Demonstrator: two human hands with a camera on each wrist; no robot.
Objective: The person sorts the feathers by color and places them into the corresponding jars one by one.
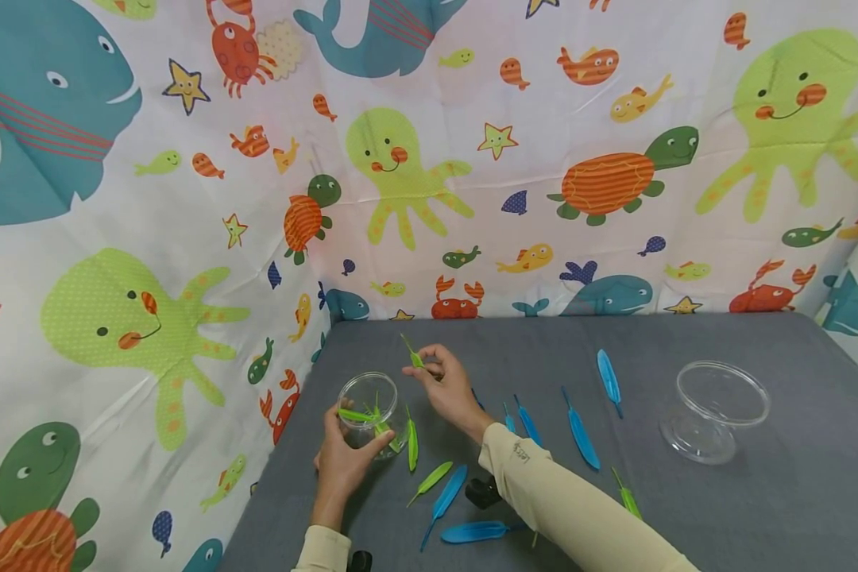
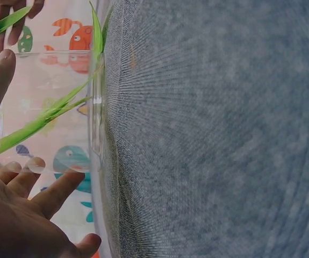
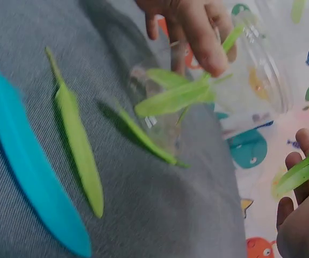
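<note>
A green feather (image 1: 416,360) is pinched by the right hand (image 1: 447,388), just right of the clear jar (image 1: 359,395) gripped at left by the left hand (image 1: 346,459), so filling seems under way and lowering inside called for.

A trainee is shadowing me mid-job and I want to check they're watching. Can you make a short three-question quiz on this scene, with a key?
1. What colour is the feather that the right hand pinches? A) blue B) green C) orange
2. True or false: the left hand holds a clear jar with green feathers inside.
3. Fill the gap: in the head view, the clear footed bowl stands to the ___ of the jar.

Key: 1. B; 2. True; 3. right.
</note>
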